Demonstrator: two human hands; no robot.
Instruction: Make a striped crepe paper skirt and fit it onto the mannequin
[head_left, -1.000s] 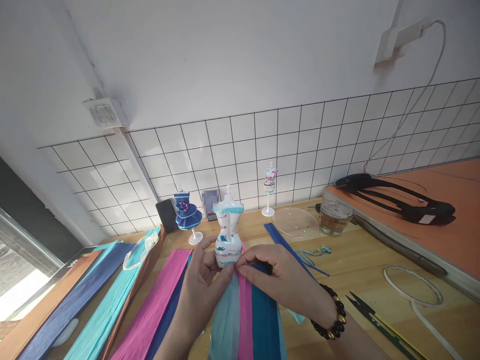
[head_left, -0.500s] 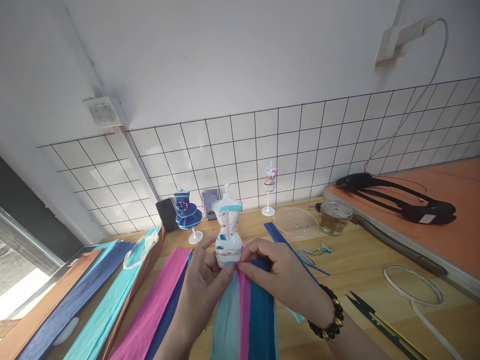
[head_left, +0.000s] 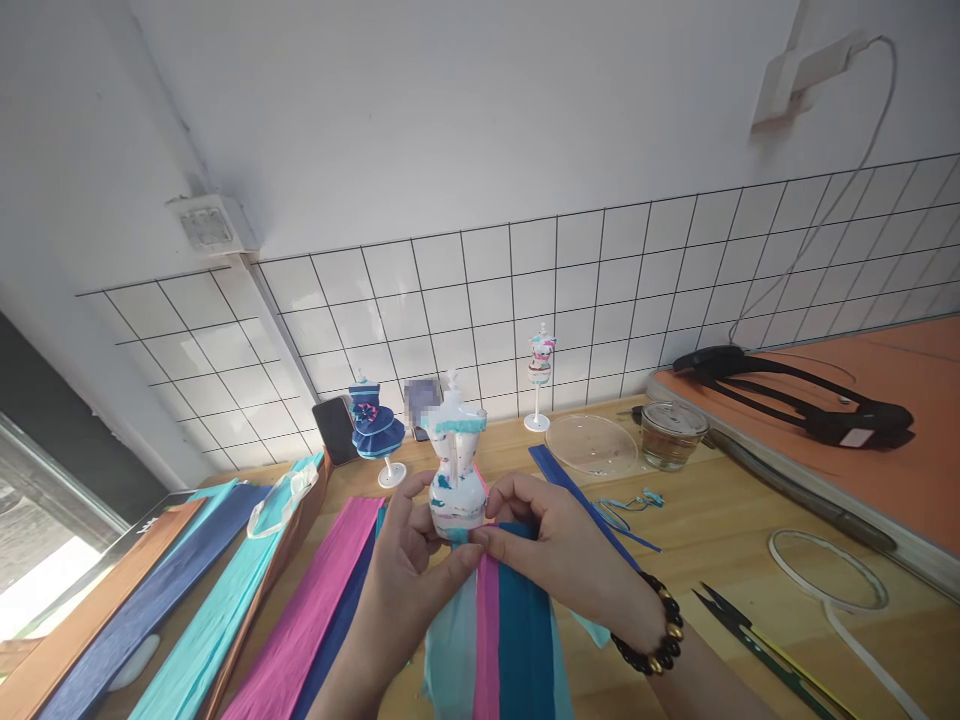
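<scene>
A small white dress-form mannequin (head_left: 456, 480) stands almost upright between my hands, with turquoise tape at its chest and colourful smears on its body. My left hand (head_left: 401, 585) closes round its lower left side, the thumb lying across the front at the hem. At the lower right edge, my right hand (head_left: 551, 555) pinches the top of a pink crepe-like strip (head_left: 487, 640). Pale aqua strip material (head_left: 451, 650) hangs to the left of the pink, and a dark teal strip (head_left: 526, 620) to its right. My fingers hide where the strips meet the mannequin.
Coloured strips (head_left: 300, 620) lie along the left. Behind stand a mannequin in a blue dress (head_left: 377, 430) and another small mannequin (head_left: 540, 365). To the right are a clear disc (head_left: 592, 445), a lidded glass jar (head_left: 673, 435), thread snips (head_left: 750, 635) and a white tape roll (head_left: 825, 570).
The lower ends of the hanging strips have swung slightly right. The mannequin's base has dropped a little, and my right fingers have shifted slightly at the hem. Both hands keep their hold.
</scene>
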